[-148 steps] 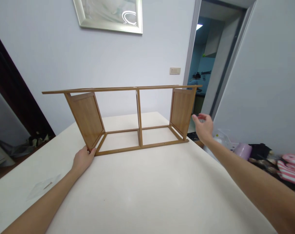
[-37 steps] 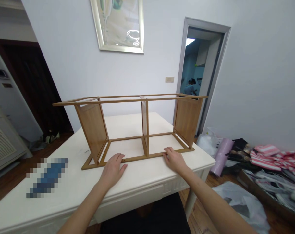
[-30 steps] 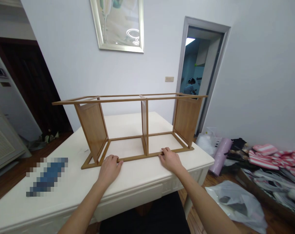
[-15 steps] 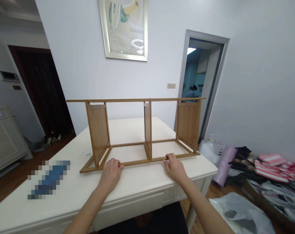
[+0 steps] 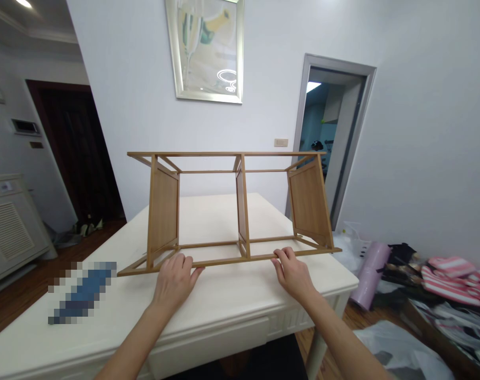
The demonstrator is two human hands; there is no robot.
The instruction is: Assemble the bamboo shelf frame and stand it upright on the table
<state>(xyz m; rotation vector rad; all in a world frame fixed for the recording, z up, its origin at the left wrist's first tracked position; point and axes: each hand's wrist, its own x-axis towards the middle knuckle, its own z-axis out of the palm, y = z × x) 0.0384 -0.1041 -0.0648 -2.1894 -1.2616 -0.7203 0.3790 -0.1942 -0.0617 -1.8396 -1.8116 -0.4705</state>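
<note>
A brown wooden shelf rack (image 5: 164, 208) with three panels lies on its side on the white table (image 5: 227, 301). Its near bottom rail is raised off the tabletop, so the whole rack leans away from me. My left hand (image 5: 174, 279) is closed around this rail near its left end, thumb along the near side. Farther right, past the middle panel, my right hand (image 5: 293, 268) grips the same rail with curled fingers. The fingertips of both hands are partly hidden behind the rail.
A pixelated blue object (image 5: 90, 285) lies on the table's left side. On the floor to the right are a pink roll (image 5: 369, 277), striped cloth (image 5: 448, 274) and plastic bags (image 5: 402, 345). A framed picture (image 5: 210, 97) hangs on the wall beyond, beside a doorway (image 5: 306, 105).
The rack's near lower rail has come up and its top has tipped away from me, showing the underside of the upper rails. Both hands keep hold of the rail.
</note>
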